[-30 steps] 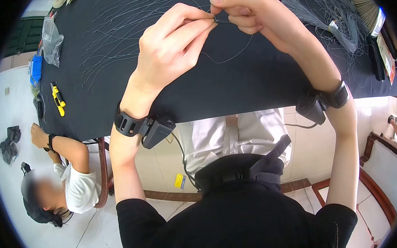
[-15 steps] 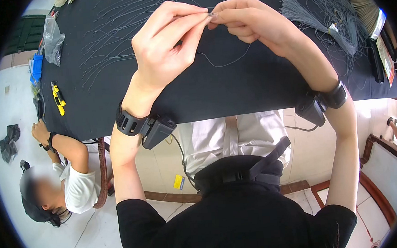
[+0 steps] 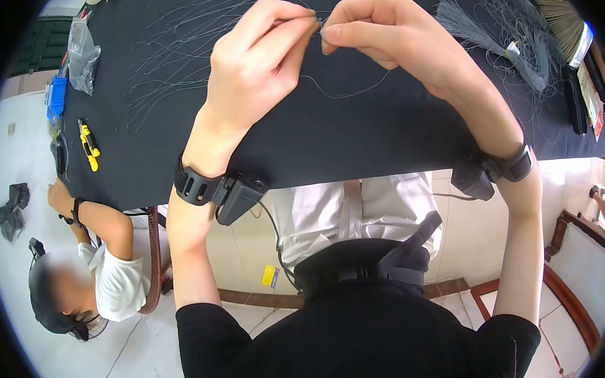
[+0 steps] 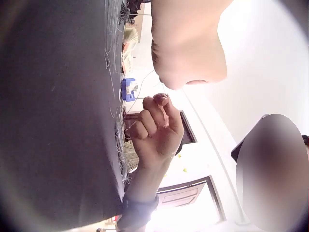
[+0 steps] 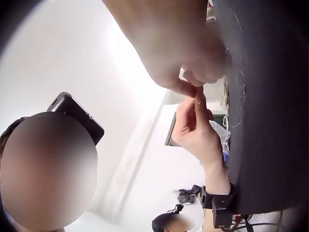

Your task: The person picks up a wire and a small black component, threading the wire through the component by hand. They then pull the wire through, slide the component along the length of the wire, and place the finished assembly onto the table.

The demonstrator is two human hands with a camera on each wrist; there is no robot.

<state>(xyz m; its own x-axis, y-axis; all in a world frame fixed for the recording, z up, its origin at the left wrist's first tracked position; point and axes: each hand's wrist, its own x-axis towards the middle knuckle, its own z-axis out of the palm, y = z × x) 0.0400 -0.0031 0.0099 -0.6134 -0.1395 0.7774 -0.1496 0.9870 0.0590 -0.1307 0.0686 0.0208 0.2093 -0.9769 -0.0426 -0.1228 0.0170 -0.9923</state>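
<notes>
Over the far part of the black-covered table, both hands are raised with their fingertips close together. My left hand pinches a thin grey cord between thumb and fingers. Just right of it, my right hand has thumb and index finger together on the same cord, its other fingers curled. A slack curve of the cord hangs below and between the hands. From the left wrist view, a fine strand shows near the right hand's fingertips. In the right wrist view the fingertips of the two hands overlap, and the pinched bit is mostly hidden.
Many thin grey cords lie spread at the table's far left. A tied bundle of grey strands lies at the far right, beside a fanned bundle. Left are a yellow-and-black tool, plastic bag and seated person.
The right hand moved in to meet the left fingertips, then drew slightly apart to the right. The left hand shifted slightly and keeps its pinch. The slack cord still hangs below.
</notes>
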